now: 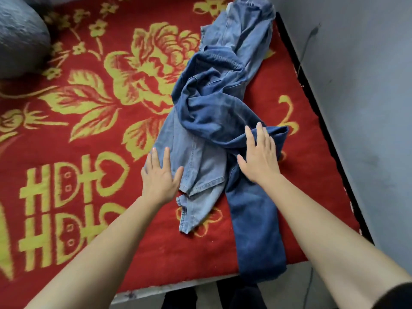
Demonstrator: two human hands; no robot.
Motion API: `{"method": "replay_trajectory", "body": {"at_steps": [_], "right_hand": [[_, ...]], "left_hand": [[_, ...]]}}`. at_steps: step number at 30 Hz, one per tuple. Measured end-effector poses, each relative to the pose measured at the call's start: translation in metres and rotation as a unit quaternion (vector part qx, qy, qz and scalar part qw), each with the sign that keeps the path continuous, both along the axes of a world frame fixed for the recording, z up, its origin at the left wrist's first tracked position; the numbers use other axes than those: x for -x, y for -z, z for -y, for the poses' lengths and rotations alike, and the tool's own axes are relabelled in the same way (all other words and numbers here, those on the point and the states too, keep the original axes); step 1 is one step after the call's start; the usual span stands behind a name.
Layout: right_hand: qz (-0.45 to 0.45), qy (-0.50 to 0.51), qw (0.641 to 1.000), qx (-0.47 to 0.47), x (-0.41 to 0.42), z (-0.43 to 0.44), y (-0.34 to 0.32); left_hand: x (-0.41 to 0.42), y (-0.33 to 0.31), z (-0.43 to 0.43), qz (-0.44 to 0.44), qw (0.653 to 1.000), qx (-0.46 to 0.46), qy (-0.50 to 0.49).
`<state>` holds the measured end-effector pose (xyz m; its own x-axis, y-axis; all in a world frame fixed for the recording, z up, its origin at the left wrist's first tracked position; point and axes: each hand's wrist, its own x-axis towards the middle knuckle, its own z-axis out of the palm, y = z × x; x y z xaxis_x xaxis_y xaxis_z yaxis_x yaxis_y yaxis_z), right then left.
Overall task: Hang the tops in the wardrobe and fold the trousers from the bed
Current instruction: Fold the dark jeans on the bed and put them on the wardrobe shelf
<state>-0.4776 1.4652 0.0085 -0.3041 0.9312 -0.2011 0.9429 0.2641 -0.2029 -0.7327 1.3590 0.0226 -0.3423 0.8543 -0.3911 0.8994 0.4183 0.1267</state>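
Two pairs of jeans lie tangled on the bed. The dark blue jeans [256, 230] run from the crumpled middle down to the bed's front edge, one leg hanging over it. The light blue jeans [194, 157] lie partly under them, their leg hems near my left hand and their far end stretching toward the back right. My left hand [159, 177] rests flat, fingers spread, at the left edge of the light jeans. My right hand [259, 157] lies flat with fingers apart on the dark jeans' crumpled part. Neither hand grips cloth. No tops or wardrobe are in view.
The bed carries a red blanket [93, 108] with yellow flowers and characters. A grey pillow [20, 39] sits at the back left. A grey wall [361, 108] runs close along the bed's right side. The bed's front edge [169, 286] is below my arms.
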Motion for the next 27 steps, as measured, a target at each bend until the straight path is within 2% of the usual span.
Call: {"method": "replay_trajectory", "body": {"at_steps": [5, 8, 11, 14, 17, 20, 23, 25, 27], "right_hand": [[0.06, -0.019, 0.997, -0.047, 0.011, -0.039, 0.059], [0.087, -0.066, 0.994, -0.019, 0.009, -0.022, 0.099], [0.038, -0.106, 0.993, 0.041, 0.009, 0.025, 0.124], [-0.05, -0.056, 0.992, 0.098, 0.012, 0.071, 0.128], [-0.06, -0.042, 0.988, 0.138, 0.017, 0.086, 0.124], [-0.1, 0.046, 0.993, 0.039, 0.033, 0.075, 0.108], [-0.217, 0.189, 0.952, -0.105, 0.058, 0.039, 0.087], [-0.243, 0.199, 0.935, -0.165, 0.075, 0.007, 0.079], [-0.223, 0.197, 0.942, -0.153, 0.095, -0.024, 0.073]], "left_hand": [[0.0, 0.041, -0.074, 0.041, 0.996, -0.08, -0.01], [-0.005, 0.067, -0.114, 0.025, 0.988, -0.143, 0.047], [-0.011, 0.09, -0.141, 0.034, 0.981, -0.167, 0.098], [-0.015, 0.109, -0.151, 0.115, 0.981, -0.136, 0.079], [-0.01, 0.115, -0.128, 0.117, 0.981, -0.136, 0.079], [0.006, 0.121, -0.087, 0.101, 0.981, -0.126, 0.105], [0.032, 0.135, -0.037, 0.077, 0.985, -0.105, 0.117], [0.044, 0.146, -0.006, 0.101, 0.985, -0.099, 0.101], [0.05, 0.157, 0.02, 0.127, 0.985, -0.084, 0.079]]}}
